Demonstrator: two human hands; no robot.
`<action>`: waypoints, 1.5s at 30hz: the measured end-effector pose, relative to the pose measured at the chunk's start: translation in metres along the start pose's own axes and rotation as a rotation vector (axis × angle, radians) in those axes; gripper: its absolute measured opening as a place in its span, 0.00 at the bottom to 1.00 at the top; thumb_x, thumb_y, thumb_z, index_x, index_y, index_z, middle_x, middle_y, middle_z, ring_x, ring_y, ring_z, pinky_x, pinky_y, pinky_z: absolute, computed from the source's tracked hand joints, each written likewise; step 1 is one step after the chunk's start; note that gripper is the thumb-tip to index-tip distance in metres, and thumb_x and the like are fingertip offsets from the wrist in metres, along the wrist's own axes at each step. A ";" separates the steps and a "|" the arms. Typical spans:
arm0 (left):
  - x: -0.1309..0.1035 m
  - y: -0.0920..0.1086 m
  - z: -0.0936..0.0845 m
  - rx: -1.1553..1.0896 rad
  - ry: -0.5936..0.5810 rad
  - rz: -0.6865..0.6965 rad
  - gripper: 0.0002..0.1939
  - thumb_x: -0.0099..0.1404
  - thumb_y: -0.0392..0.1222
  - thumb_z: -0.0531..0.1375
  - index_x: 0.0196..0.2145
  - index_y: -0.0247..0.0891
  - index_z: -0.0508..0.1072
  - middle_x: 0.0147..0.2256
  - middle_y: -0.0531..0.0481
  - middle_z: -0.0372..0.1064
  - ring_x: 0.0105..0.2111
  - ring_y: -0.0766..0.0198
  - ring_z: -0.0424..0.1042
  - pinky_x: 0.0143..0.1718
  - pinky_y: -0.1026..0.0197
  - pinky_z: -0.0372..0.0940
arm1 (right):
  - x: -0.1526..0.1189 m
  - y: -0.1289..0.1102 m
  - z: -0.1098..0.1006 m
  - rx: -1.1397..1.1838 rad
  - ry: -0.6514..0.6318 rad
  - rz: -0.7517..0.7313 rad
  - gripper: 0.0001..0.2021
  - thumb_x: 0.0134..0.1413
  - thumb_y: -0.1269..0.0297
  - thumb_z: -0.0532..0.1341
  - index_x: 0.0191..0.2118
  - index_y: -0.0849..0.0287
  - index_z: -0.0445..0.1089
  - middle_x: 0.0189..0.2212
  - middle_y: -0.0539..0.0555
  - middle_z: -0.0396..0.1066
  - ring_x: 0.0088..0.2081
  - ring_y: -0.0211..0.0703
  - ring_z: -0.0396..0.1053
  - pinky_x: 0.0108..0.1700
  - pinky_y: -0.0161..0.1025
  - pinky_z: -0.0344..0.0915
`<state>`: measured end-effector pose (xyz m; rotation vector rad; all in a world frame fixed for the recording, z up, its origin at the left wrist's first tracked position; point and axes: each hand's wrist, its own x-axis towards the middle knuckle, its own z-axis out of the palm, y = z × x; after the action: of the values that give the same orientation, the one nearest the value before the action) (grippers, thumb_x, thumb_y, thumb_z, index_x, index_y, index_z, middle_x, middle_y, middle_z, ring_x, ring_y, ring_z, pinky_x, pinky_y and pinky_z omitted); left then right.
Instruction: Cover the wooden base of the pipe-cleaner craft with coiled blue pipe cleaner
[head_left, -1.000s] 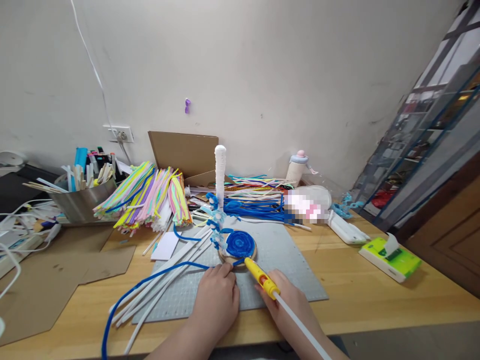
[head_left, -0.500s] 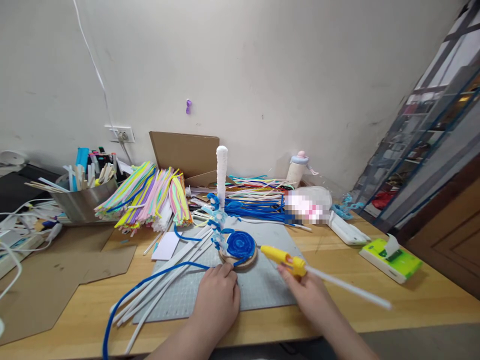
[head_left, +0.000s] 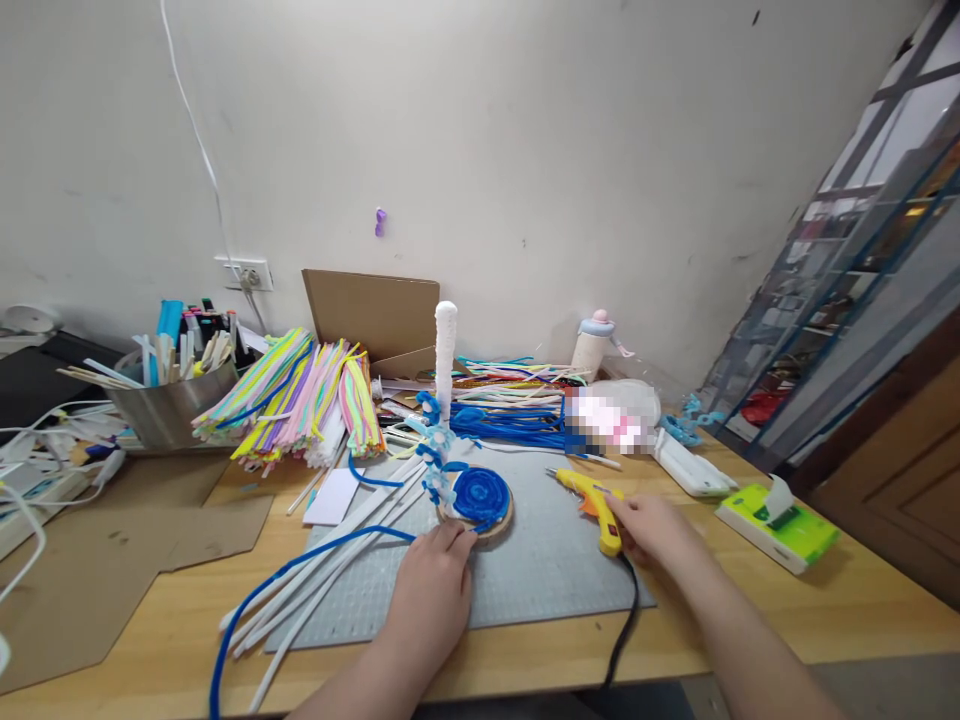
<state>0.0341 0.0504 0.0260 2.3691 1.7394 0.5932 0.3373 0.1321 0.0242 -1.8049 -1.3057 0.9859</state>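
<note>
Glue gun moved farther right; grip of right hand partly hidden.

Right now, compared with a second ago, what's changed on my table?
Your right hand moved the yellow glue gun rightward, away from the wooden disc, and turned it; whether it's still gripped is unclear. Your left hand stayed at the disc's near edge.

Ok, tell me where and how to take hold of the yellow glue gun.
Take the yellow glue gun by its handle, probably from the right: the metal nozzle points left and away, while the handle, with the black cord at its end, slants toward the person. The right hand is on that side.
</note>
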 end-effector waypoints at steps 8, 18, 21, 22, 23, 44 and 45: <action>-0.001 -0.002 0.003 -0.004 0.028 0.031 0.24 0.58 0.27 0.50 0.50 0.40 0.70 0.51 0.47 0.67 0.49 0.56 0.65 0.51 0.53 0.60 | -0.053 -0.048 0.069 -0.305 -0.204 -0.825 0.11 0.58 0.65 0.52 0.36 0.55 0.73 0.36 0.54 0.73 0.39 0.44 0.70 0.42 0.38 0.65; -0.001 -0.002 0.003 -0.015 0.046 0.036 0.23 0.58 0.27 0.50 0.49 0.41 0.70 0.50 0.46 0.68 0.48 0.57 0.66 0.51 0.53 0.60 | -0.048 -0.042 0.113 -0.276 -0.118 -0.879 0.11 0.55 0.74 0.56 0.40 0.57 0.73 0.40 0.55 0.73 0.44 0.44 0.68 0.48 0.41 0.63; -0.001 -0.002 0.002 -0.020 0.041 0.032 0.23 0.59 0.27 0.50 0.49 0.40 0.70 0.50 0.45 0.68 0.48 0.56 0.66 0.51 0.53 0.60 | -0.042 -0.047 0.115 -0.281 -0.132 -0.866 0.09 0.53 0.75 0.58 0.36 0.57 0.74 0.37 0.54 0.73 0.41 0.44 0.68 0.45 0.40 0.64; -0.001 -0.001 0.002 -0.025 0.041 0.032 0.23 0.59 0.27 0.50 0.49 0.40 0.70 0.50 0.45 0.68 0.48 0.56 0.66 0.51 0.52 0.60 | -0.041 -0.049 0.116 -0.284 -0.139 -0.865 0.09 0.53 0.75 0.58 0.35 0.57 0.74 0.35 0.54 0.73 0.40 0.44 0.69 0.44 0.40 0.64; -0.002 -0.001 0.002 -0.031 0.043 0.030 0.23 0.59 0.27 0.50 0.49 0.40 0.70 0.50 0.45 0.68 0.48 0.56 0.66 0.52 0.52 0.60 | -0.039 -0.050 0.116 -0.288 -0.147 -0.865 0.09 0.53 0.75 0.58 0.34 0.57 0.74 0.34 0.53 0.73 0.39 0.43 0.69 0.43 0.39 0.64; -0.008 0.014 -0.031 -1.950 0.023 -1.115 0.06 0.61 0.24 0.52 0.35 0.25 0.67 0.34 0.35 0.73 0.27 0.64 0.75 0.27 0.68 0.71 | -0.042 -0.053 0.117 -0.445 -0.085 -0.937 0.05 0.53 0.72 0.61 0.33 0.56 0.74 0.33 0.51 0.75 0.38 0.43 0.69 0.44 0.40 0.60; -0.007 0.015 -0.031 -1.978 0.022 -1.114 0.06 0.61 0.24 0.52 0.36 0.25 0.67 0.35 0.33 0.73 0.29 0.63 0.76 0.28 0.67 0.72 | -0.043 -0.053 0.117 -0.447 -0.081 -0.939 0.05 0.53 0.72 0.61 0.33 0.56 0.74 0.33 0.51 0.75 0.38 0.42 0.69 0.44 0.40 0.60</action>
<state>0.0336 0.0353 0.0575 0.0375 0.9655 1.1328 0.2031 0.1163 0.0228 -1.1569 -2.2338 0.2483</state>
